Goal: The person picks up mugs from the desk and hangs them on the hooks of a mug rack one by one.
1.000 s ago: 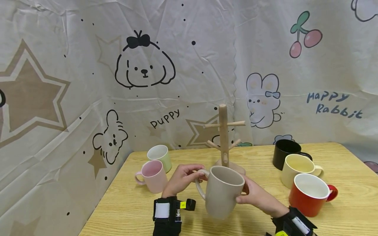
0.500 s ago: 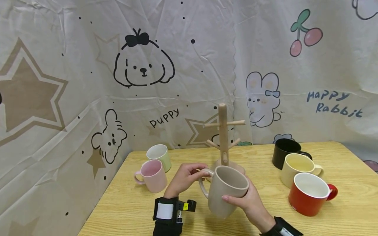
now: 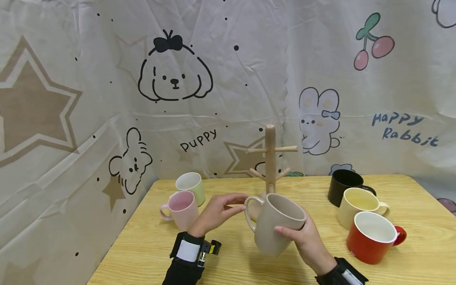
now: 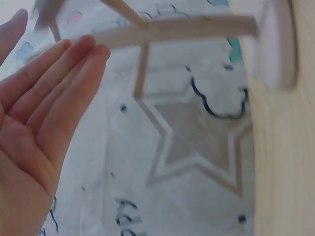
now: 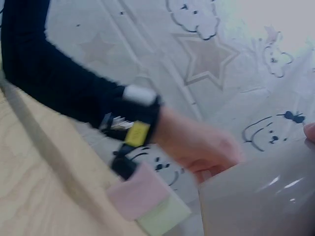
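A beige mug is raised above the table in the head view, tilted, its handle to the left. My right hand grips its body from the right, thumb across the near side. Beside the handle is my left hand; its fingertips are close to the handle, and I cannot tell whether they touch it. In the left wrist view the fingers of that hand are straight, with nothing held. Behind the mug stands a wooden mug tree with bare pegs; its base is partly hidden.
Left of the hands, a pink mug stands before a light green mug. Black, pale yellow and red mugs are on the right of the wooden table. A printed cloth hangs behind.
My left hand has let go of the handle and its fingers have straightened. The mug has moved slightly right and up, while my right hand has shifted to a fuller grip around it.
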Demonstrator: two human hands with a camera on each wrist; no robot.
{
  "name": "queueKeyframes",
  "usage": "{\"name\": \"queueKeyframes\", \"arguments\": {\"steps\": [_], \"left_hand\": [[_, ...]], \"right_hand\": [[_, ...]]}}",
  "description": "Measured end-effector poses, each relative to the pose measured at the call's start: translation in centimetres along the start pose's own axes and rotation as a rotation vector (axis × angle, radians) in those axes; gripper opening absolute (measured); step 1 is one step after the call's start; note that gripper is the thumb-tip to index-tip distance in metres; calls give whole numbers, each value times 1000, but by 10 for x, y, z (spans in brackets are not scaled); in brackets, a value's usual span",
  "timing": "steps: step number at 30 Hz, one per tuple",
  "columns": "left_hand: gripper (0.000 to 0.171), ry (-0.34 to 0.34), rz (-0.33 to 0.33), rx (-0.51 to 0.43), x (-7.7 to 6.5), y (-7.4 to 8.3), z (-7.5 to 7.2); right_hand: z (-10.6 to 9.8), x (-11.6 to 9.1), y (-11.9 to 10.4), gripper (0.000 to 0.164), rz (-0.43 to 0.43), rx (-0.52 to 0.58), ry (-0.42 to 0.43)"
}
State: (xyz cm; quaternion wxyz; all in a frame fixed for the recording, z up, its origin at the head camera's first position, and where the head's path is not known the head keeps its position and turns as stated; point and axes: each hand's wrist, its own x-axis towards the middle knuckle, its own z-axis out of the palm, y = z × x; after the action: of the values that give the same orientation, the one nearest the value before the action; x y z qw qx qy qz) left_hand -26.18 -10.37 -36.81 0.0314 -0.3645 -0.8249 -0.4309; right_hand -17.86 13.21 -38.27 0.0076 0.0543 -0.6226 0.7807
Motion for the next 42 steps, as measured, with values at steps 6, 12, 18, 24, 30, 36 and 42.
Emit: {"name": "queueKeyframes", "arguments": {"steps": [6,12,18,24,30,36,42], "left_hand": [[32,189,86,485,-12,-16,-7],[26,303,159,801,-18,-19,-16],[24,377,213,815,-22,-14,-26],[22,363,216,780,-24,-9,-31],[21,326,160,746,-26,-5,-33],[25,279,71,689,-26,-2,-33],[26,247,27,664,-25,-2,-32]], "right_hand": [[-15,5,-10,57,-37,48,23],[-25,13,-14,53,-37,31,42],[-30,18,-9,55,-83,31,63],[-32,25,-1,55,-73,21,90],[-35,31,7,59,-46,10,88],[-37,35,12,63,-3,-21,88],[-40,34,15,65,-1,-36,72]]}}
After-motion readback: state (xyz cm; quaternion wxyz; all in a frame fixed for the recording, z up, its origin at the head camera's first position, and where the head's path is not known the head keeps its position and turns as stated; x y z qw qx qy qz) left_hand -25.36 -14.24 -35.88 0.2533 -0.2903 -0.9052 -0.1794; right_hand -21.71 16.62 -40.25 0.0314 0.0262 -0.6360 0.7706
